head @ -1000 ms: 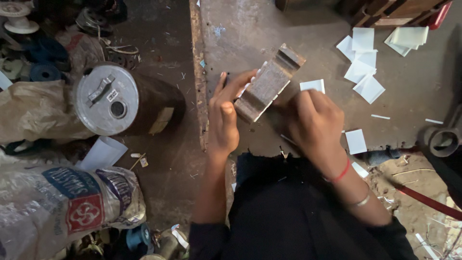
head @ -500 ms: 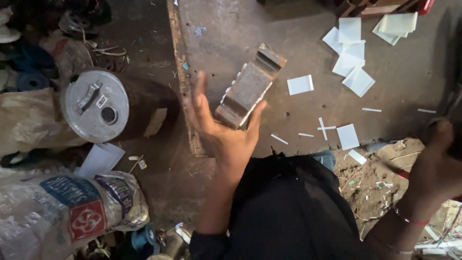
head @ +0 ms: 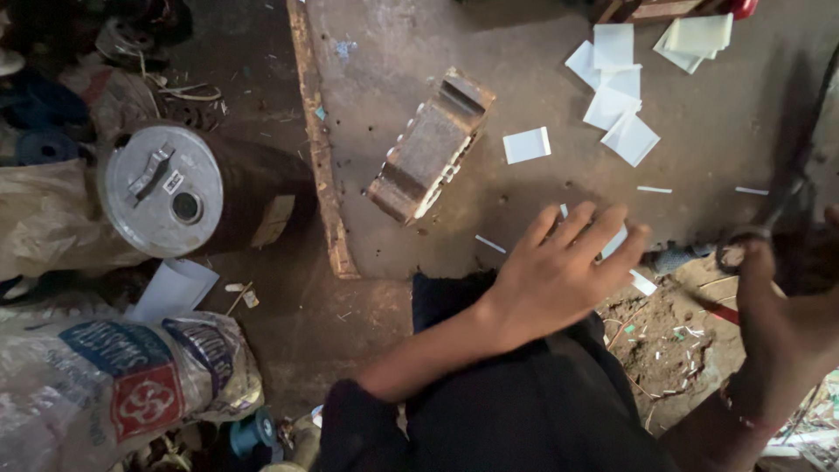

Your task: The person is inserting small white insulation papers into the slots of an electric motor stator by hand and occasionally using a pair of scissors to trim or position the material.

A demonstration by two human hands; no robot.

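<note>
Your left hand (head: 559, 271) hovers with fingers spread and empty over white paper slips (head: 614, 243) at the bench (head: 717, 149) edge, your right hand (head: 786, 323) closes on shears (head: 769, 218) — careless sweeps risk knocking slips down.

Metal block (head: 430, 145): dull, rusty, rough. Surface (head: 717, 131): matt grey, pitted, stained, w/ worn wood edge strip (head: 318, 149). Paper squares (head: 613, 96): white, smooth, matt. Drum lid (head: 163, 189): grey metal, slight sheen. Sack (head: 114, 385): woven plastic, glossy, crinkled.
</note>
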